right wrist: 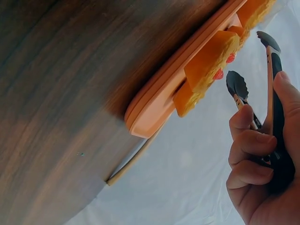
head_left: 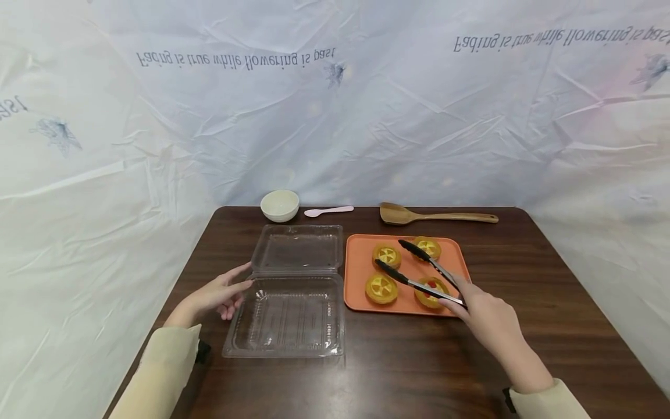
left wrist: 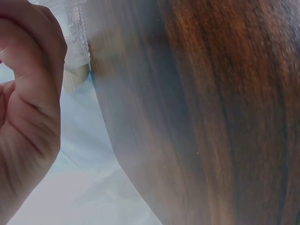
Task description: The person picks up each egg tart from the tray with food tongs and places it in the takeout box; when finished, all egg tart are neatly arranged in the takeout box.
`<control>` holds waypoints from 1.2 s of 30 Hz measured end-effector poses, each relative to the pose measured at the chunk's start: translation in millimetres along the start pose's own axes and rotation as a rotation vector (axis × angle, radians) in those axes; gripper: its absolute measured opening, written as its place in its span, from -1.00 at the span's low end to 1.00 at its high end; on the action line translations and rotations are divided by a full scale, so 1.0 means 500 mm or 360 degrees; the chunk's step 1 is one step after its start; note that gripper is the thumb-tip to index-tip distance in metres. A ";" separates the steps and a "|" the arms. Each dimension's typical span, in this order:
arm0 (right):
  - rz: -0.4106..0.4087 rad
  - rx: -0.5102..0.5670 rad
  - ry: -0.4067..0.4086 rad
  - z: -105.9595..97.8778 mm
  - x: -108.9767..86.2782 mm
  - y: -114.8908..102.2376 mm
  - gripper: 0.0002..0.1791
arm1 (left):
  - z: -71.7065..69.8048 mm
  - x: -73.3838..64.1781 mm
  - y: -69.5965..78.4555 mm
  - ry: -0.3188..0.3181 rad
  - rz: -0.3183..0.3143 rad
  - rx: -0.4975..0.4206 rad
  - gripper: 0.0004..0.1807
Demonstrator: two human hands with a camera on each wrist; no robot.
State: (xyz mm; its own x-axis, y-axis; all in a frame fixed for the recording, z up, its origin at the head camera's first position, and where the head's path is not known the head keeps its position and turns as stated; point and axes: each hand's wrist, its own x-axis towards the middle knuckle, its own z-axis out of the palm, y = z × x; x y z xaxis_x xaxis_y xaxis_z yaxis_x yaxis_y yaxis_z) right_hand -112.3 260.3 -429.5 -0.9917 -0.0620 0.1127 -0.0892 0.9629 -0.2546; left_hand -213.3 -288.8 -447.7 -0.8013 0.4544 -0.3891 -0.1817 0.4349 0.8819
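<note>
My right hand grips a pair of tongs with black tips and metal arms. In the right wrist view, fingers curl round the dark handle of the tongs, whose jaws are spread with nothing between them. They hang above an orange tray holding several egg tarts, one with red topping. My left hand is at the left edge of an opened clear plastic clamshell box, near its hinge. Two fingers reach out to the edge, others bend loosely; the left wrist view hides the fingertips.
A white bowl, a pale pink spoon and a wooden spatula lie along the far edge of the brown table. A whitish printed sheet hangs behind and at the sides.
</note>
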 end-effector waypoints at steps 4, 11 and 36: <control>-0.0038 -0.0018 0.0025 0.002 0.007 -0.005 -0.30 | 0.002 -0.002 0.002 0.0005 -0.0002 0.0001 -0.20; -0.0081 -0.0021 0.0103 0.014 0.014 -0.008 -0.33 | 0.001 -0.002 0.003 0.0009 -0.0004 0.0022 -0.21; -0.0071 -0.0028 0.0016 0.011 0.027 -0.009 -0.28 | 0.000 -0.002 0.003 0.0008 0.0000 0.0032 -0.20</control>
State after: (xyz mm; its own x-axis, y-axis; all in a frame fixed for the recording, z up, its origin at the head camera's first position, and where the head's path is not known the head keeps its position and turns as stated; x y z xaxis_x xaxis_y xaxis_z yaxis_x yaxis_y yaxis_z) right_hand -125.9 253.8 -432.0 -0.9858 -0.1024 0.1330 -0.1315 0.9637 -0.2325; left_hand -212.8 -288.3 -445.9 -0.8043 0.4503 -0.3876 -0.1700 0.4507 0.8764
